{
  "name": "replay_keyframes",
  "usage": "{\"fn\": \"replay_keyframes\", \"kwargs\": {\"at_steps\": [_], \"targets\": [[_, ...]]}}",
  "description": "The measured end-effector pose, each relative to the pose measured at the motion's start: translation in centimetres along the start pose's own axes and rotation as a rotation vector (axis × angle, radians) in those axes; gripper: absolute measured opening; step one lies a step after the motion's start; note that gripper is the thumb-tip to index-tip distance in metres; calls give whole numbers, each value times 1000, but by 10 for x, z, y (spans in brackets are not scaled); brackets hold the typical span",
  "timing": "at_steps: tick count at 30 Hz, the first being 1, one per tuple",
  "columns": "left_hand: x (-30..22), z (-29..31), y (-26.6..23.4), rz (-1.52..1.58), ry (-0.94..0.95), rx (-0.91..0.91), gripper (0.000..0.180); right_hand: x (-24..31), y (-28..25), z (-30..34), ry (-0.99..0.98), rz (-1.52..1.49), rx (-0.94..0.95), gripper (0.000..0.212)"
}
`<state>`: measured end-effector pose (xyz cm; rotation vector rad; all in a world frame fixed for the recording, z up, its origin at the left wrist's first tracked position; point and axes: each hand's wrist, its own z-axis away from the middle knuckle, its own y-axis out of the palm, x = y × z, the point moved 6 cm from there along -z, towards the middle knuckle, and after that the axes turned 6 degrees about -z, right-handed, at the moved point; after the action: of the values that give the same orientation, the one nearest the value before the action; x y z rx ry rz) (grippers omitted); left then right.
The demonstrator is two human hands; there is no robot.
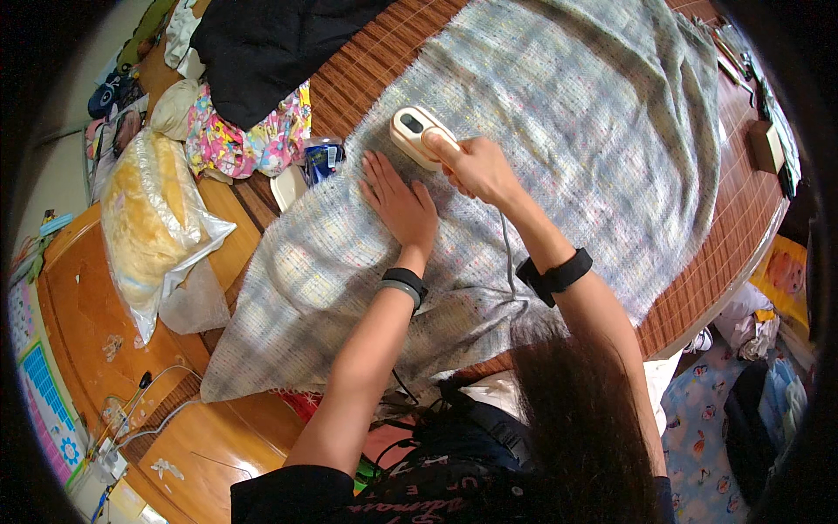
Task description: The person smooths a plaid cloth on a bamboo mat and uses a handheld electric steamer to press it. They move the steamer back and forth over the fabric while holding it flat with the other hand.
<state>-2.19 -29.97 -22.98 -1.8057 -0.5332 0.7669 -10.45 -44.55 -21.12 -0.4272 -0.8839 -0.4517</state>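
A large plaid shawl (572, 131) in pale grey, blue and cream is spread over the table, with wrinkles near my body and at its far right. My right hand (478, 170) grips a small cream corded device (422, 137) that looks like a mini handheld iron, with a dark oval window on its top. Its underside faces the cloth; whether it touches is hidden. A grey cord (509, 253) runs from it toward me over the shawl. Just left of the device, my left hand (401, 208) lies flat on the fabric, fingers spread.
Left of the shawl are a clear bag with a yellow plush item (157, 218), floral cloth (236, 131), black fabric (262, 52) and a blue package (322, 161). Cables (144, 393) lie at lower left. A small box (767, 147) stands near the right table edge.
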Motion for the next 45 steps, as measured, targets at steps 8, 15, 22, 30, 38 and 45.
{"fn": "replay_keyframes", "kwargs": {"at_steps": [8, 15, 22, 30, 38, 45], "targets": [[3, 1, 3, -34, -18, -6, 72, -6, -24, -6, -78, 116, -65, 84], [4, 0, 6, -99, -26, 20, 73, -8, -50, -14, -58, 86, -117, 89], [3, 1, 6, -151, -35, 23, 74, -20, -83, -19, -37, -12, -173, 78], [2, 1, 4, -133, -1, -14, 74, -29, -66, 39, 18, -36, -110, 87], [7, 2, 11, -162, -5, -4, 74, -51, -56, 63, -2, 120, -87, 81], [3, 1, 10, -168, -11, 10, 74, -68, -103, 54, 42, -7, -149, 81]]}}
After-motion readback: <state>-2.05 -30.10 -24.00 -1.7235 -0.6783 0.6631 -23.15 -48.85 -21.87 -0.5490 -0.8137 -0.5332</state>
